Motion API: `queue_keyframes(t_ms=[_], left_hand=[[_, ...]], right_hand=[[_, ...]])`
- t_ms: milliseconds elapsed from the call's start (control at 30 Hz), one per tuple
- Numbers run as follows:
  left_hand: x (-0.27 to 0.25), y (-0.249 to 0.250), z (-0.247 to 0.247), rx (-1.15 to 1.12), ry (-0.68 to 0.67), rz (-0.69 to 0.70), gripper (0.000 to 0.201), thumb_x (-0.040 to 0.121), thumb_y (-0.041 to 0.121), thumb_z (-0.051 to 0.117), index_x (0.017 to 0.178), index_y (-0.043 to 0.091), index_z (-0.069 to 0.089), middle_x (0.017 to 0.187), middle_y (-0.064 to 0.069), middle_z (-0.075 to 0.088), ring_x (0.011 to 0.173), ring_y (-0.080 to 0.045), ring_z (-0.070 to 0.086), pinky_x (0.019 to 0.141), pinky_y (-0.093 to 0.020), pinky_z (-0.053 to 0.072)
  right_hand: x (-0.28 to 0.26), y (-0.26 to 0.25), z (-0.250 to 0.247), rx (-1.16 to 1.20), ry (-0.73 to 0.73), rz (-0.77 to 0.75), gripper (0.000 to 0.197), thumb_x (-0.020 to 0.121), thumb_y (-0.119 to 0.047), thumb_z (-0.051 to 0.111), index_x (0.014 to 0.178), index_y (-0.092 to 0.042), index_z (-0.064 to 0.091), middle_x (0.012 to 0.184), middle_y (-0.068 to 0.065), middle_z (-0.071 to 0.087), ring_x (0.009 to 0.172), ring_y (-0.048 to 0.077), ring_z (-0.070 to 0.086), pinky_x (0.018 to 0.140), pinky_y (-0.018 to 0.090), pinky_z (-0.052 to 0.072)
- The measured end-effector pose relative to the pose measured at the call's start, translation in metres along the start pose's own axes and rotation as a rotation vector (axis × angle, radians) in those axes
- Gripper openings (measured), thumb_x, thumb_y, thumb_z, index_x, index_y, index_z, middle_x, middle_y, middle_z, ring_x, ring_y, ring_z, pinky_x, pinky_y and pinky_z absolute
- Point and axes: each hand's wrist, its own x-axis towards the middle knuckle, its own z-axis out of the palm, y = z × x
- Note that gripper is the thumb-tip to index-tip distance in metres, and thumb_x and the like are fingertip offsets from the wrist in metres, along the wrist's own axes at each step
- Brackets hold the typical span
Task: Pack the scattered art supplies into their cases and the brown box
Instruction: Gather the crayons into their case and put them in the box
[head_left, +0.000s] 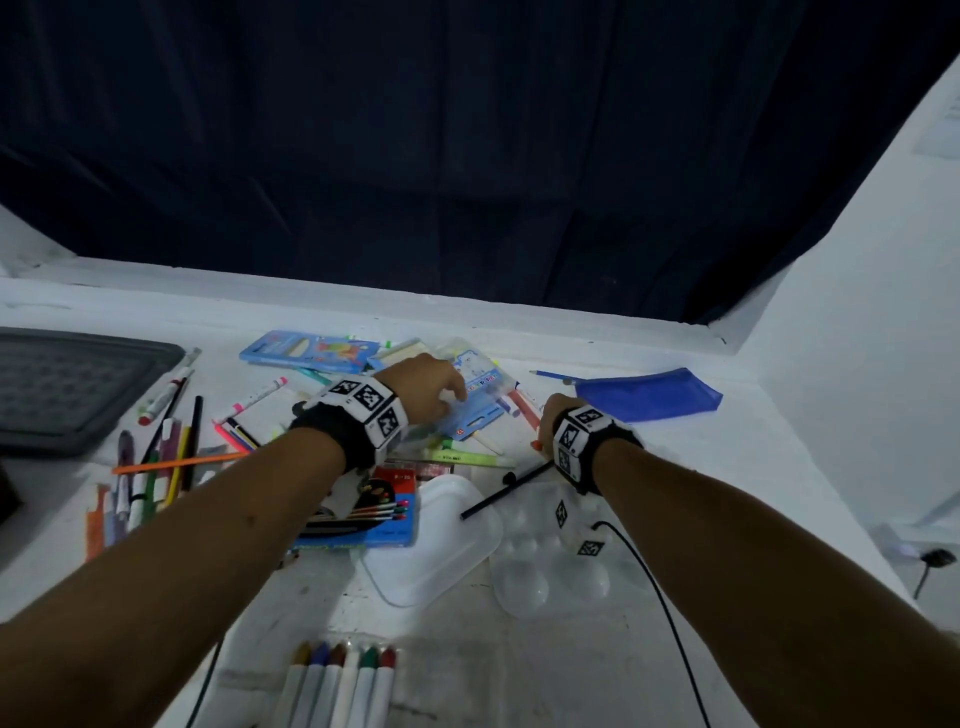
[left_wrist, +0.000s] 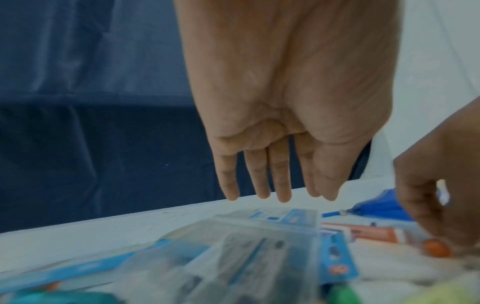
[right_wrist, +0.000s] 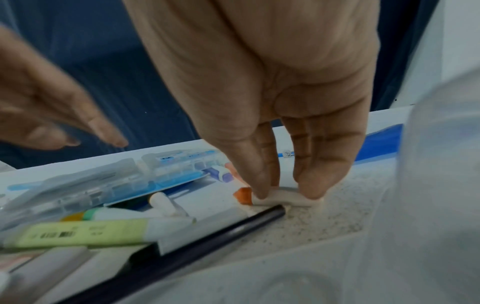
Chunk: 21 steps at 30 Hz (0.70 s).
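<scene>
Pinching a white marker with an orange cap (right_wrist: 275, 197) between thumb and fingertips, the right hand (right_wrist: 272, 102) has it low against the desk (head_left: 675, 467), toward the desk's right side, just in front of the blue zip pouch (head_left: 649, 397). The left hand (left_wrist: 285, 102) hangs with straight, relaxed fingers over the clear plastic pen case (head_left: 475, 400) near the far edge; whether the fingertips touch it cannot be told.

That marker should be light, stiff and smooth, so it may roll or slip if pinched at the cap; the mid-barrel hold looks the safer one. A black pencil (head_left: 506, 491) lies just beside it and could be nudged during the lift. The clear case looks thin and springy, probably slick, and best steadied by its edges rather than pressed flat.

Much is left to pack: coloured pencils (head_left: 156, 462) lie strewn toward the left edge beside a grey tray (head_left: 78, 389), and a row of crayons (head_left: 343, 680) sits at the near edge. No brown box shows in these views.
</scene>
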Motion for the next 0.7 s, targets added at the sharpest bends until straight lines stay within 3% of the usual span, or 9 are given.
queue_keyframes(t_ms=[67,133,200,333,433,500,567,633,700], left_hand=[[0.009,0.022,0.002,-0.038,-0.020,0.046,0.027,0.090,0.013,0.059,0.114,0.015,0.071,0.119,-0.005,0.066,0.111,-0.024,0.059,0.092,-0.033,0.048],[0.016,0.042,0.006,-0.064,-0.024,0.075,0.019,0.087,0.013,0.060,0.096,0.008,0.076,0.100,-0.011,0.072,0.095,-0.027,0.065,0.080,-0.032,0.052],[0.023,0.055,0.013,-0.122,-0.033,0.055,0.015,0.084,0.012,0.062,0.083,0.009,0.077,0.089,-0.011,0.073,0.085,-0.027,0.067,0.075,-0.031,0.054],[0.032,0.066,0.028,-0.091,-0.067,0.002,0.023,0.081,0.010,0.055,0.061,0.008,0.066,0.064,-0.009,0.064,0.072,-0.030,0.065,0.068,-0.031,0.055],[0.038,0.073,0.038,-0.081,-0.098,0.012,0.035,0.082,0.010,0.062,0.049,0.018,0.052,0.053,0.003,0.054,0.054,-0.013,0.055,0.063,-0.024,0.048],[0.042,0.078,0.045,-0.068,-0.142,0.028,0.036,0.081,0.017,0.072,0.050,0.019,0.054,0.051,0.007,0.052,0.050,-0.007,0.049,0.058,-0.020,0.042],[0.047,0.083,0.052,-0.048,-0.168,0.029,0.027,0.078,0.025,0.076,0.057,0.017,0.060,0.059,0.001,0.059,0.059,-0.015,0.057,0.061,-0.024,0.046],[0.050,0.088,0.058,-0.034,-0.171,0.034,0.026,0.076,0.027,0.077,0.060,0.017,0.059,0.069,-0.001,0.064,0.067,-0.017,0.060,0.065,-0.025,0.049],[0.052,0.094,0.061,-0.038,-0.177,0.069,0.018,0.077,0.022,0.077,0.064,0.016,0.065,0.076,-0.004,0.068,0.073,-0.018,0.063,0.068,-0.024,0.048]], right_hand=[[-0.003,0.001,0.002,0.011,0.033,0.011,0.053,0.090,-0.029,0.066,0.130,-0.001,0.043,0.122,0.013,0.054,0.107,0.027,0.061,0.084,0.032,0.052],[-0.002,0.003,0.001,-0.181,0.006,-0.048,0.044,0.091,-0.021,0.064,0.126,-0.002,0.046,0.119,0.011,0.057,0.107,0.026,0.062,0.089,0.034,0.054],[-0.001,0.002,-0.007,-0.303,0.004,-0.066,0.037,0.094,-0.016,0.057,0.127,-0.002,0.047,0.119,0.012,0.059,0.107,0.027,0.062,0.088,0.033,0.053],[0.009,-0.004,-0.042,-0.118,0.093,-0.007,0.032,0.096,-0.018,0.052,0.124,-0.003,0.052,0.123,0.015,0.060,0.113,0.033,0.058,0.087,0.037,0.047],[0.009,-0.005,-0.071,0.040,0.108,-0.007,0.023,0.096,-0.018,0.054,0.115,-0.006,0.052,0.107,0.011,0.056,0.106,0.030,0.058,0.079,0.033,0.046],[0.010,0.000,-0.077,0.114,0.127,-0.038,0.013,0.092,-0.017,0.059,0.100,-0.007,0.054,0.095,0.009,0.058,0.091,0.027,0.059,0.068,0.031,0.046],[0.003,0.011,-0.077,0.184,0.138,-0.068,0.012,0.089,-0.014,0.059,0.081,-0.007,0.054,0.074,0.006,0.056,0.075,0.024,0.055,0.058,0.029,0.042],[-0.008,0.026,-0.075,0.245,0.137,-0.097,0.021,0.088,-0.014,0.056,0.069,-0.005,0.054,0.062,0.005,0.050,0.065,0.022,0.050,0.058,0.029,0.041],[-0.021,0.041,-0.074,0.271,0.143,-0.119,0.026,0.088,-0.014,0.055,0.064,-0.004,0.058,0.060,0.007,0.051,0.062,0.020,0.050,0.061,0.030,0.042]])
